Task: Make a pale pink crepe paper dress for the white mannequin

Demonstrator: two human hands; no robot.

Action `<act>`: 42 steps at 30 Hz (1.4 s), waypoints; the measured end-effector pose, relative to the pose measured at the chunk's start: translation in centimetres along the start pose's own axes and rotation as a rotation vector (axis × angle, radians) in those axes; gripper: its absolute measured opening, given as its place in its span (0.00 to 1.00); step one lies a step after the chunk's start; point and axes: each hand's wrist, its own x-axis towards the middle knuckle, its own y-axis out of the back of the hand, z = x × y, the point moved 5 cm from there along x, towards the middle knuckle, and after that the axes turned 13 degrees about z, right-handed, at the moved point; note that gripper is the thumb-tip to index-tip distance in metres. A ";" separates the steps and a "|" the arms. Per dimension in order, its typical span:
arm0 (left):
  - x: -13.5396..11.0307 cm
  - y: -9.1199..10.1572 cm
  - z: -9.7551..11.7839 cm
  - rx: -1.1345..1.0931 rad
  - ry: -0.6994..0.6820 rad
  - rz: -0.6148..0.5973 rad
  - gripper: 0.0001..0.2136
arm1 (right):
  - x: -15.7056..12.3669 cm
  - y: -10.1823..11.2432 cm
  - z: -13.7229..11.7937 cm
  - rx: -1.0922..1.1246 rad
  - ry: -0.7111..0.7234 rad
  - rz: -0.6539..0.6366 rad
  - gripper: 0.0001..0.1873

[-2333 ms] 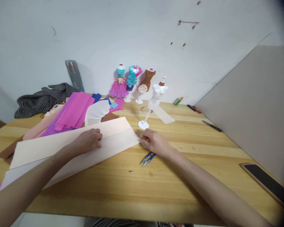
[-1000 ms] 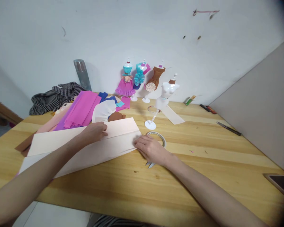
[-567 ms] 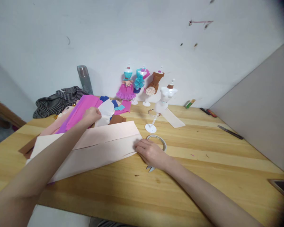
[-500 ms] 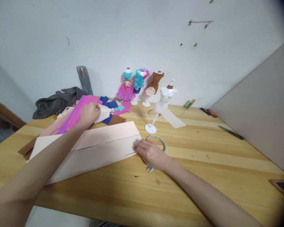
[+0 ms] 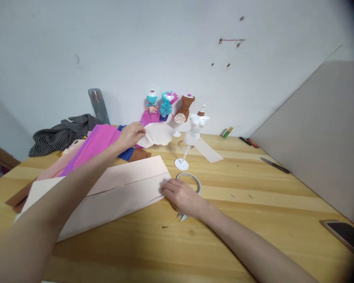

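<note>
The left hand pinches a gathered white piece spreading out to its right. Nearer the body, a pale sheet lies under the right hand's bent fingers, grip unclear; just beyond that hand sits a tape roll.

At the back left I saw a grey bottle with a metallic cap by the wall, and a crumpled striped cloth just beside it. On my right a dark-screened phone lay near the pale panel, a pointed, dark-handled tool farther back. I also made out a small green item close to the wall.
</note>
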 end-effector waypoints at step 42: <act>-9.4 5.7 1.4 0.204 -0.040 -0.773 0.09 | 0.3 5.8 -3.4 0.455 0.061 -0.023 0.10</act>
